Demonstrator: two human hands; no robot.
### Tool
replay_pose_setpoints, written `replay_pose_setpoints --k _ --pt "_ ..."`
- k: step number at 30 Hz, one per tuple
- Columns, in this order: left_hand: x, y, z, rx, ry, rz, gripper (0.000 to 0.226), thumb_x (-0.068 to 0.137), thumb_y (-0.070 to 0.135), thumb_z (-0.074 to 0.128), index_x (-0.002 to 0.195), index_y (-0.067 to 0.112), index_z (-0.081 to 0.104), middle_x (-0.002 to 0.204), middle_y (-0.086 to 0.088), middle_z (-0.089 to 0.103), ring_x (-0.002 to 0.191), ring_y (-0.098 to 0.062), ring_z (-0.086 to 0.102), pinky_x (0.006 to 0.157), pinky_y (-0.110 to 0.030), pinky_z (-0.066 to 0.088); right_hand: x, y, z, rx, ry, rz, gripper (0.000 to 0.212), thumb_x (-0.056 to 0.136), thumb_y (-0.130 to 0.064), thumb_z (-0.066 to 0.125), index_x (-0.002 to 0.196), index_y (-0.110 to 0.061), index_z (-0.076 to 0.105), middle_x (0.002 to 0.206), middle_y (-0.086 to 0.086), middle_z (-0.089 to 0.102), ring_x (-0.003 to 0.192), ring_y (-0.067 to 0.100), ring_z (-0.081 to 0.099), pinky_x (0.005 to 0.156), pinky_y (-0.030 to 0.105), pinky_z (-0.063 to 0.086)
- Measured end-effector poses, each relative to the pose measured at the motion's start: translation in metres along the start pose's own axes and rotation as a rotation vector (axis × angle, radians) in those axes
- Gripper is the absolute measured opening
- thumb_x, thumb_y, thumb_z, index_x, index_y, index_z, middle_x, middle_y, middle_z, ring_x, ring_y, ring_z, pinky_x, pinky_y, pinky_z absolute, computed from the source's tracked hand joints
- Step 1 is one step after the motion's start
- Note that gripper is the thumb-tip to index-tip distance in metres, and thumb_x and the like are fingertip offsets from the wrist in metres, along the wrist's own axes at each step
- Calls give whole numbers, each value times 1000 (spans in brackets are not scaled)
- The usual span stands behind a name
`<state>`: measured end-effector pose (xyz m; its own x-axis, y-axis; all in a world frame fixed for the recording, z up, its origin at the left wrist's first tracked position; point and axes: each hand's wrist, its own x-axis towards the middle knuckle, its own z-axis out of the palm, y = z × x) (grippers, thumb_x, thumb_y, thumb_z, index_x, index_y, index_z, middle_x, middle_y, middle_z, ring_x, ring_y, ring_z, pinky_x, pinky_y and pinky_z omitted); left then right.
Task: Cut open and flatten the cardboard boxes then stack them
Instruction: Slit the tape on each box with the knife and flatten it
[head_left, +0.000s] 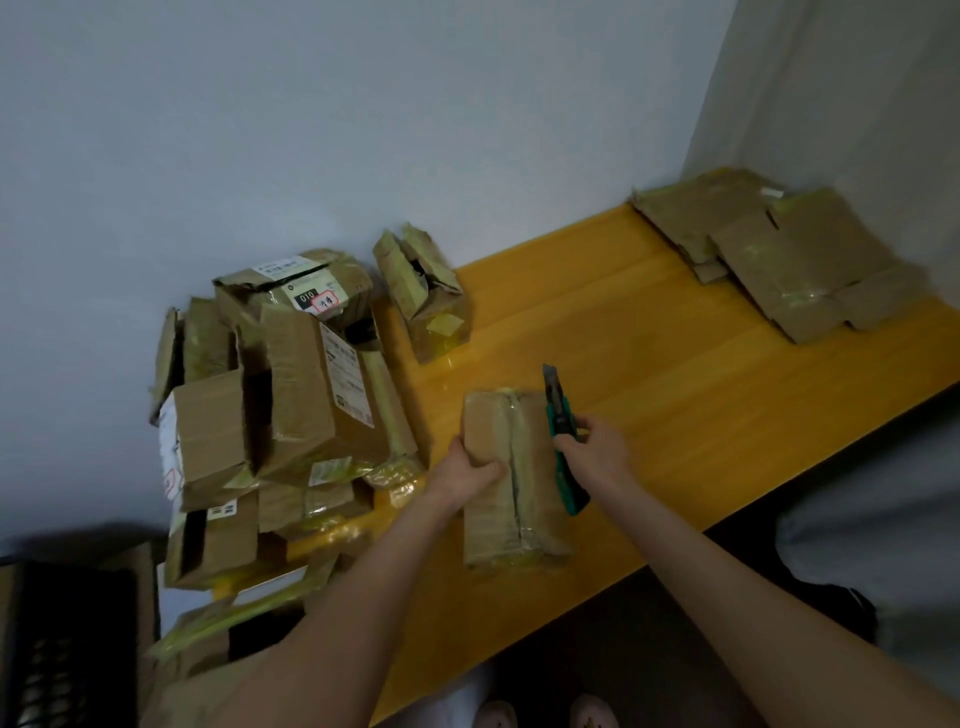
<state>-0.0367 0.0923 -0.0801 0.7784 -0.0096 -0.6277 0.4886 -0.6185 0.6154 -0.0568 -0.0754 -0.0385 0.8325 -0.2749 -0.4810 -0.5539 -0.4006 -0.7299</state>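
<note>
A small taped cardboard box (511, 499) lies on the yellow table (649, 374), its top seam running away from me. My left hand (462, 470) presses on its left side, thumb on top. My right hand (597, 452) grips a green utility knife (561, 431) with the blade out, pointing away, just right of the box's far corner. A pile of unopened and torn boxes (291, 395) crowds the table's left end. Flattened cardboard (779, 254) is stacked at the far right corner.
A torn open box (428, 291) stands against the wall behind the work spot. A dark crate (62, 644) sits on the floor at lower left. My feet (545, 714) show below the table's front edge. Walls close in behind and on the right.
</note>
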Motion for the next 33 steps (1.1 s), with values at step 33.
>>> replay_pose_setpoints --k 33 --pt "-39 0 29 368 192 -56 46 95 40 54 129 10 43 129 -13 55 118 -32 54 89 -39 47 -49 -32 6 -919 -184 -221 31 89 -34 60 115 -17 64 76 1 62 65 20 56 50 27 41"
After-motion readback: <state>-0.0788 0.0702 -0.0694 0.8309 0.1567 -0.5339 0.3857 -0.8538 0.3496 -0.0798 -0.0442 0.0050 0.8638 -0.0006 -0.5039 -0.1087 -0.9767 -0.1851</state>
